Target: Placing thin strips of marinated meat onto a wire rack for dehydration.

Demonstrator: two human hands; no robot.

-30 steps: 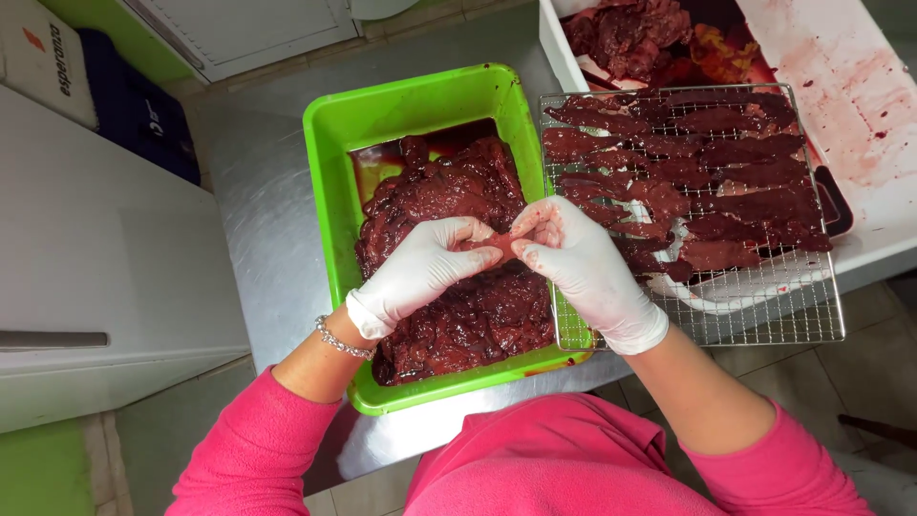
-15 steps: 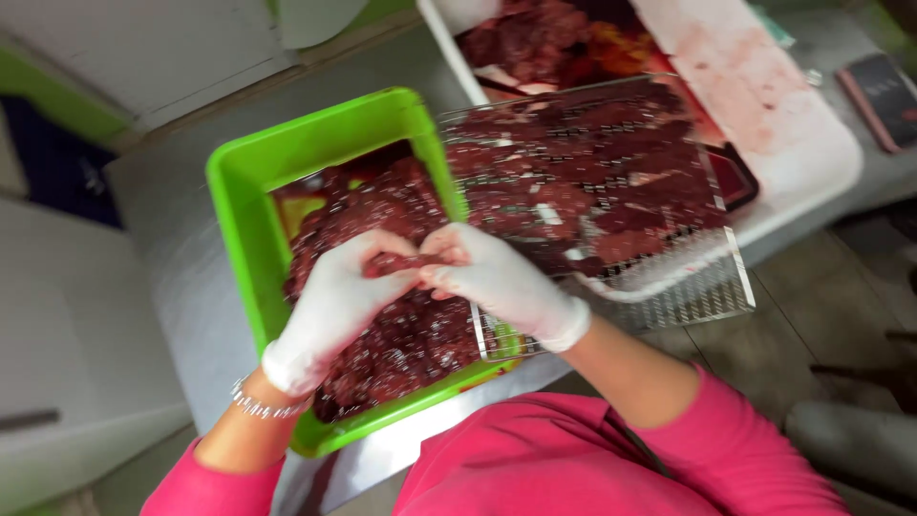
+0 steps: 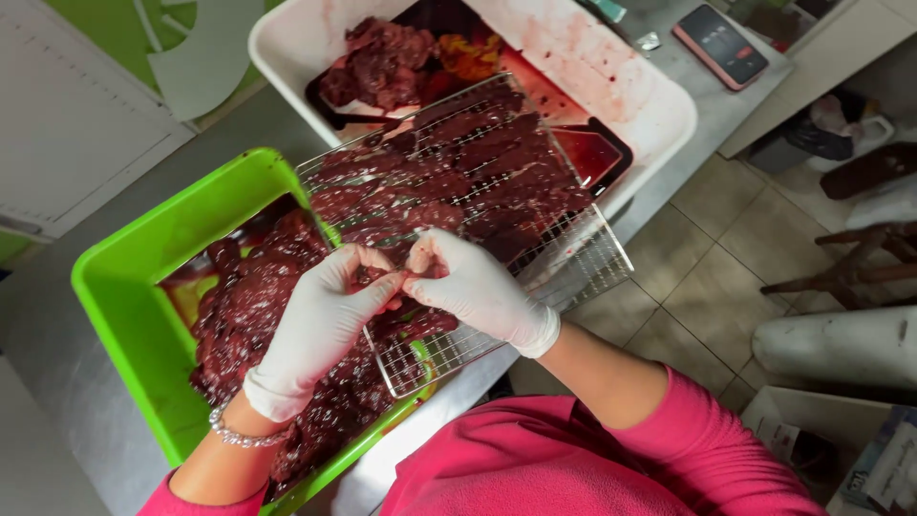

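Observation:
My left hand [image 3: 320, 325] and my right hand [image 3: 473, 285], both in white gloves, pinch one dark red meat strip [image 3: 387, 278] between their fingertips. They hold it over the near edge of a wire rack [image 3: 583, 263] covered with flat meat strips. Under my left hand stands a green plastic tub [image 3: 124, 315] full of dark marinated meat slices [image 3: 248, 306]. The rack's near corner overlaps the tub's right side.
A white tray [image 3: 650, 105] smeared with red juice lies beyond the rack and holds a black tray with more meat [image 3: 382, 62]. A phone [image 3: 718, 43] lies at the counter's far right. Tiled floor, a wooden stool and a white cylinder are to the right.
The view has tilted and swung right, so the tub has slid left and the floor shows. Both hands stay together on the meat strip above the rack's near edge.

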